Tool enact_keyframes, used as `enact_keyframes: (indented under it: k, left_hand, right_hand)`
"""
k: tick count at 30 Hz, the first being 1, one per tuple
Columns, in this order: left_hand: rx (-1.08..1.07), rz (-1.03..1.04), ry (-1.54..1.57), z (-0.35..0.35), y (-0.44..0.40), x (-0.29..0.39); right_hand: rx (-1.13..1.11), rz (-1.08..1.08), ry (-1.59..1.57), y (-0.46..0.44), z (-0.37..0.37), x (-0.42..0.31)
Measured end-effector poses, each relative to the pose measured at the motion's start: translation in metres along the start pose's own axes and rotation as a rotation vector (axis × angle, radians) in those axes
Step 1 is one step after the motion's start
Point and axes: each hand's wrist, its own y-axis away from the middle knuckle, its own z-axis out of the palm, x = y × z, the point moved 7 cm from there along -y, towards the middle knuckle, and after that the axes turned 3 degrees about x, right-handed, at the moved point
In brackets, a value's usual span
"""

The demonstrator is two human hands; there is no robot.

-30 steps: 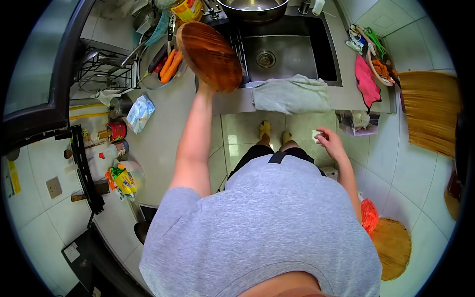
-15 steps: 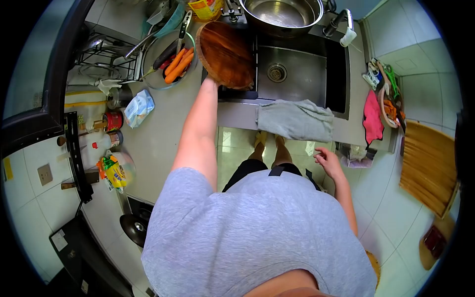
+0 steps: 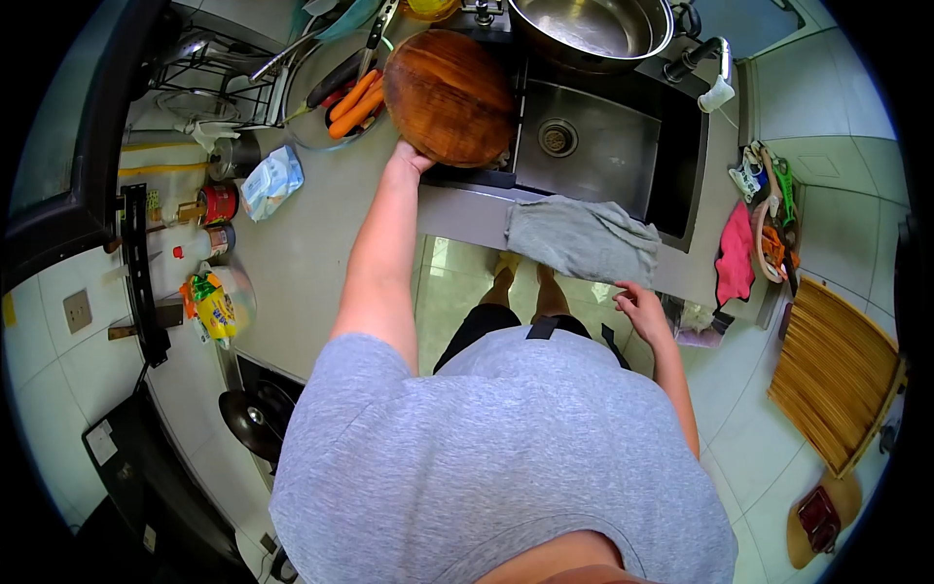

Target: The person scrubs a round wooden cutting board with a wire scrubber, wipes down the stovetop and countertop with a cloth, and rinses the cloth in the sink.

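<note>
A round wooden cutting board (image 3: 449, 97) is tilted over the left edge of the sink (image 3: 603, 136). My left hand (image 3: 413, 156) grips its near-left rim, with most of the fingers hidden behind the wood. Just left of the board is a glass bowl (image 3: 321, 138) holding carrots (image 3: 356, 103), a dark eggplant (image 3: 333, 80) and a knife (image 3: 379, 34) with a black handle. My right hand (image 3: 642, 310) hangs at the counter's front, its fingers loosely bent and apart, holding nothing. Its fingertips are close to a grey-green towel (image 3: 584, 237) draped over the sink's front edge; contact cannot be made out.
A large steel pot (image 3: 593, 29) stands behind the sink, beside the faucet (image 3: 699, 63). Wet wipes (image 3: 272, 182), cans (image 3: 218, 204) and a dish rack (image 3: 209, 92) line the left counter. On the right are a pink cloth (image 3: 734, 255) and a bamboo mat (image 3: 837, 370).
The board has turned so that its face shows more fully. My right hand has come nearer the towel in view. The whole view has shifted slightly.
</note>
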Motion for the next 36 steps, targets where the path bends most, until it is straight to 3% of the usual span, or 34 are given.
enact_keyframes:
  k: [8,13,36]
  left_hand:
    - [0.256,0.288,0.066,-0.034,0.060,0.014]
    - [0.020,0.551,-0.311,-0.008,0.098,0.030]
    - [0.064,0.557,-0.298,-0.003,0.094,0.029]
  right_hand:
    - [-0.006,-0.040,-0.026,-0.009,-0.001,-0.005]
    - [-0.037,-0.035,0.006,-0.013,0.001,-0.005]
    - [0.024,-0.080,0.073,-0.021,-0.019,0.000]
